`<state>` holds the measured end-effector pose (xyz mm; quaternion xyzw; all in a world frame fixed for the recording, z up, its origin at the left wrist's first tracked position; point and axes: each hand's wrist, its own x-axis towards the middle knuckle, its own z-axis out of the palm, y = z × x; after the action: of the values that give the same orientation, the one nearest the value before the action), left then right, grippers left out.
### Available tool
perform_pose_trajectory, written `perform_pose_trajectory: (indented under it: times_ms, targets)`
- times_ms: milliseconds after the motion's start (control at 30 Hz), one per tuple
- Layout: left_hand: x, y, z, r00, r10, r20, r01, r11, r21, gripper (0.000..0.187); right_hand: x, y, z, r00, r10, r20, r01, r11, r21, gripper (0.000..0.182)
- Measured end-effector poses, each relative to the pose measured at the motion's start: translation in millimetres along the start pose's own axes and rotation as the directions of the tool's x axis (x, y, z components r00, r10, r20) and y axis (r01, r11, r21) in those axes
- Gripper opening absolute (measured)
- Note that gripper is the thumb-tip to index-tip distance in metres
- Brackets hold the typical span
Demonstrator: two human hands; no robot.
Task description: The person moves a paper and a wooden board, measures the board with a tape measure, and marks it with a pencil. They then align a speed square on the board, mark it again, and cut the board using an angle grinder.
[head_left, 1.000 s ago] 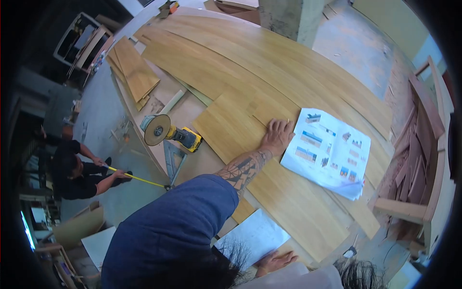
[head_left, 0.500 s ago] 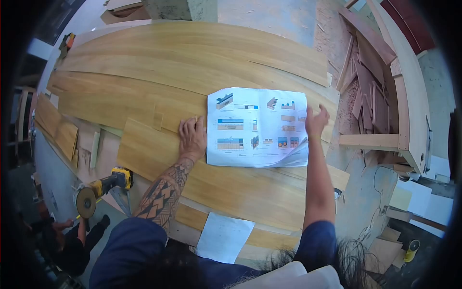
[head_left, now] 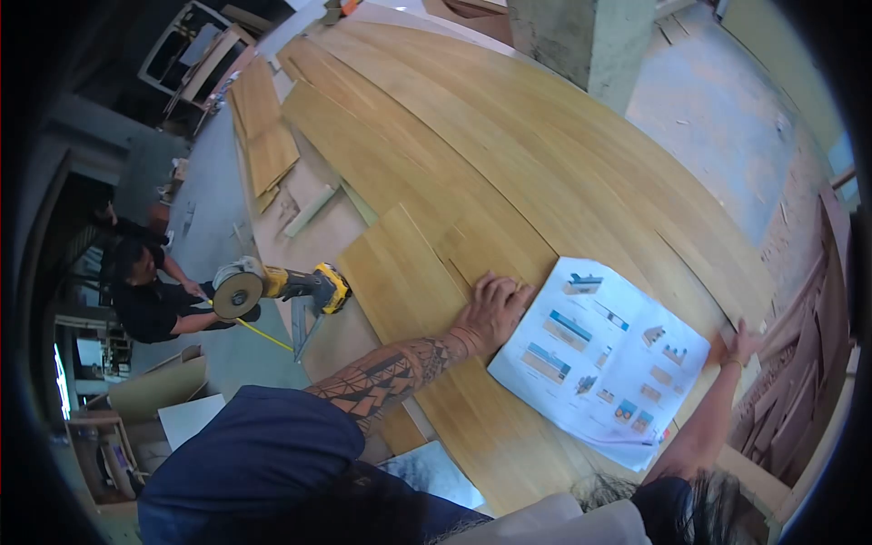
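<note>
A printed sheet [head_left: 581, 418] with coloured joint drawings lies on the light-brown wooden boards [head_left: 509, 173]. My left hand [head_left: 493, 311] rests on the boards beside the sheet's left edge, fingers slightly bent and lying down. Beyond the sheet's right side is my right hand [head_left: 745, 345], with its fingers extended over the end of the boards. A yellow-and-black angle grinder [head_left: 295, 283] with a round disc stands to the left of my left forearm. Below that forearm lies a second white sheet [head_left: 436, 474], partly hidden by my body.
On the left, a person in dark clothes [head_left: 150, 291] holds a long yellow strip [head_left: 263, 336]. A concrete pillar [head_left: 581, 45] rises behind the boards. Reddish-brown offcuts [head_left: 808, 309] are heaped at the right. Shorter boards [head_left: 263, 127] lie at the far left.
My view has turned to the left, so the boards and sheet appear tilted and more of the co-worker shows. Both hands stay at the sheet's two sides.
</note>
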<state>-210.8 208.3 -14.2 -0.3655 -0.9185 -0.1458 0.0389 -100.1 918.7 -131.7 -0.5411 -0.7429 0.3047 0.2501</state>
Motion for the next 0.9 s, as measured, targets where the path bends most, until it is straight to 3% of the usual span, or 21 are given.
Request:
perform_pose_trajectory:
  times_ms: [67, 133, 167, 233, 267, 333, 367, 467, 500, 600, 633, 700, 733, 833, 900]
  targets:
    - [0, -1, 1, 1.000, -0.013, -0.002, 0.013, 1.000, 0.003, 0.055, -6, -11, -21, 0.980, 0.124, 0.157, -0.184, 0.868, 0.461, 0.064]
    - [-2, -1, 2, 1.000, -0.023, -0.007, 0.023, 1.000, -0.007, 0.055, -8, -4, -33, 0.995, 0.051, 0.089, -0.098, 0.727, 0.680, 0.068]
    - [-3, -2, 2, 1.000, -0.017, -0.008, 0.017, 1.000, -0.010, 0.056, 4, 9, -41, 0.995, 0.038, 0.094, -0.092, 0.724, 0.683, 0.068]
    - [-5, -1, 4, 1.000, -0.014, -0.018, 0.013, 1.000, -0.020, 0.057, 51, 40, -62, 0.947, 0.023, 0.320, -0.280, 0.545, 0.790, 0.057]
    - [-5, -1, 4, 1.000, -0.015, -0.006, 0.015, 1.000, -0.007, 0.056, 68, 47, -69, 0.950, 0.013, 0.313, -0.269, 0.545, 0.794, 0.057]
    - [-4, -2, 4, 1.000, -0.012, -0.006, 0.012, 1.000, 0.010, 0.056, 79, 39, -75, 0.955, 0.027, 0.296, -0.294, 0.236, 0.926, 0.035]
    - [-4, -1, 5, 1.000, -0.016, -0.015, 0.016, 1.000, 0.001, 0.056, 90, 29, -70, 0.958, 0.156, 0.240, -0.278, 0.310, 0.909, 0.030]
    - [-5, -3, 8, 0.999, -0.010, -0.034, 0.010, 1.000, 0.002, 0.053, 36, -72, -105, 0.845, 0.276, 0.459, -0.401, -0.242, 0.884, 0.030]
    - [-5, -3, 9, 0.999, -0.005, -0.040, 0.005, 1.000, 0.001, 0.051, 51, -51, -99, 0.844, 0.005, 0.537, -0.507, -0.321, 0.800, 0.034]
    - [-6, -4, 14, 0.999, -0.013, -0.046, 0.014, 0.999, 0.040, 0.051, -48, -119, -63, 0.829, 0.187, 0.528, -0.517, -0.106, 0.849, 0.039]
    - [-4, -2, 12, 0.998, -0.007, -0.058, 0.010, 0.999, 0.042, 0.051, -62, -140, -55, 0.834, 0.178, 0.523, -0.511, -0.111, 0.852, 0.039]
    - [-5, -2, 9, 0.998, -0.015, -0.065, 0.015, 1.000, -0.012, 0.052, -82, -162, -38, 0.829, 0.000, 0.560, -0.547, -0.214, 0.809, 0.047]
    - [-6, -2, 8, 0.998, -0.010, -0.064, 0.009, 1.000, -0.016, 0.052, -74, -159, -34, 0.832, 0.004, 0.555, -0.541, -0.213, 0.813, 0.047]
    - [-4, 0, 9, 0.998, -0.015, -0.061, 0.014, 1.000, -0.027, 0.051, -17, -168, -48, 0.922, -0.037, 0.384, -0.378, 0.121, 0.918, 0.044]
    - [-2, -1, 8, 0.998, -0.025, -0.052, 0.023, 0.999, -0.036, 0.050, 5, -221, -67, 0.951, -0.069, 0.302, -0.289, 0.154, 0.945, 0.043]
